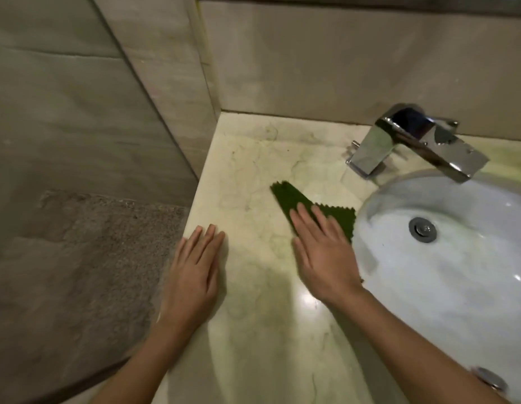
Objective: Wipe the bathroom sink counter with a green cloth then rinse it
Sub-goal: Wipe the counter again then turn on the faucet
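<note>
A dark green cloth with zigzag-cut edges was seen lying flat on a pale cream marble counter with faint veining, just left of the basin. Its long axis ran diagonally, from a pointed corner aimed up and to the left, toward the back wall, down and to the right toward the basin's rim. A second jagged corner stuck out to the right, nearly at the edge of the bowl.

The right hand was laid on the cloth's lower part, fingers straight and close together, palm down, pressing it to the stone; nothing was gripped. The left hand was spread flat on the counter's left edge, well apart from the cloth, fingers straight and empty.

To the right, a round white ceramic sink was set into the counter, with a metal drain in its bottom. A squared chrome faucet stood behind the bowl, its spout reaching over the rim. Beige tiled walls were seen behind, and a grey-brown bath mat on the floor at left.
</note>
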Tool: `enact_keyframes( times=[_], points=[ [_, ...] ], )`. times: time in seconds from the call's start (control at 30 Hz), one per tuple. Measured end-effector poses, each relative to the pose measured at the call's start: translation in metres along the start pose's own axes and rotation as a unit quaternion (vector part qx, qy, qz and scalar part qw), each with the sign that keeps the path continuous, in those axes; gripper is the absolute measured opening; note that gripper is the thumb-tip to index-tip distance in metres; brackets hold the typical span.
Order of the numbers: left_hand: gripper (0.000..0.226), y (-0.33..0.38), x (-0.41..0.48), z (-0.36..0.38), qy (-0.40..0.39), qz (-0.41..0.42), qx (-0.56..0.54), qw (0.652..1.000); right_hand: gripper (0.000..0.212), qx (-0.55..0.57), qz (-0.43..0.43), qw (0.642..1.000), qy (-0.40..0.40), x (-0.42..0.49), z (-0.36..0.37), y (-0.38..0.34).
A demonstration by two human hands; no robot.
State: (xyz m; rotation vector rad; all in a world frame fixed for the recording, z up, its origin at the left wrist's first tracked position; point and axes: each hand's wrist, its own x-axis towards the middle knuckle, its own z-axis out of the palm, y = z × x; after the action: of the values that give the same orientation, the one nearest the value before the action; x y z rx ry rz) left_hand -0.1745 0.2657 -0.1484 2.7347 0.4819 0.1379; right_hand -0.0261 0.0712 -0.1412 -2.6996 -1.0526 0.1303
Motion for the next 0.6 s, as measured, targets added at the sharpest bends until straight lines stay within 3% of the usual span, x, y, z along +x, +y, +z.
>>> enact_keyframes(
  times=[0.1, 0.2, 0.3, 0.37, 0.4, 0.5, 0.6],
  points=[
    [0.052, 0.000, -0.008, 0.001, -0.019, -0.002, 0.001, 1.000, 0.048, -0.003, -0.115, 0.992, -0.057, -0.058, 0.010, -0.022],
    [0.052, 0.002, -0.008, -0.003, -0.021, -0.013, -0.006, 1.000, 0.049, -0.014, -0.205, 0.975, -0.090, -0.109, -0.005, 0.007],
    [0.051, 0.004, -0.006, -0.003, -0.003, -0.011, -0.010, 1.000, 0.047, 0.002, -0.099, 0.994, -0.043, -0.058, -0.006, 0.024],
    [0.051, 0.004, -0.005, -0.001, -0.002, -0.011, -0.008, 1.000, 0.048, 0.002, -0.026, 1.000, -0.012, -0.024, 0.001, -0.002],
    [0.050, 0.004, -0.005, 0.000, -0.007, -0.015, -0.005, 1.000, 0.048, 0.001, -0.034, 0.999, -0.017, -0.028, 0.009, -0.016],
    [0.050, 0.005, -0.008, -0.002, -0.017, -0.025, 0.004, 1.000, 0.047, 0.001, -0.165, 0.983, -0.086, -0.093, 0.009, -0.025],
    [0.050, 0.007, -0.007, -0.005, -0.011, -0.029, -0.007, 0.999, 0.049, -0.016, -0.148, 0.986, -0.070, -0.116, -0.004, 0.015]
  ],
)
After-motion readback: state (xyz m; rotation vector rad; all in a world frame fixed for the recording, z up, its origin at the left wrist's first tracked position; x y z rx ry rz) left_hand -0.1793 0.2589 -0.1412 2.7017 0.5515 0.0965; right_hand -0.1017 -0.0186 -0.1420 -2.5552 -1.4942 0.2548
